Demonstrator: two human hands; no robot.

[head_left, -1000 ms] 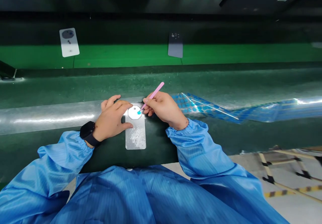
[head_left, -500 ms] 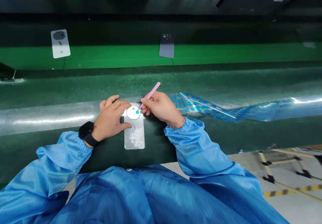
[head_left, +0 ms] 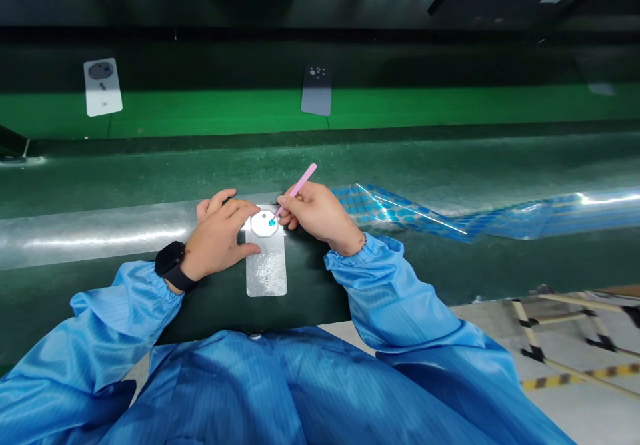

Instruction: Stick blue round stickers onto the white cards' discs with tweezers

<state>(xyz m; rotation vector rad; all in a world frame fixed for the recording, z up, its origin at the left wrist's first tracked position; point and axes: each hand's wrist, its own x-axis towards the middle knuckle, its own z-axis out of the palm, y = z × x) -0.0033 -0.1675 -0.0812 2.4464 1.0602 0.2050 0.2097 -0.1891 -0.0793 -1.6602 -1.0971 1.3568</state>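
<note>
A silvery phone back cover (head_left: 267,268) lies flat on the green bench, with a white camera-area patch near its top. My left hand (head_left: 219,235) rests beside it, thumb and index finger touching its left side and the other fingers spread apart. In my right hand (head_left: 320,212) is a pair of pink tweezers (head_left: 303,180), pinched between thumb and fingers. Its tip meets a small blue film dot (head_left: 272,222) on the white patch. Whether the tips grip the dot is too small to tell.
A clear plastic sheet with blue round film dots (head_left: 400,208) stretches right of my right hand. Beyond the bench, a white phone back cover (head_left: 103,92) and a grey one (head_left: 317,92) lie on a green belt (head_left: 200,108). Clear film (head_left: 100,235) covers the bench at left.
Both covers on the green belt at the back have moved left. My hands, the tweezers and the cover in front of me have hardly moved.
</note>
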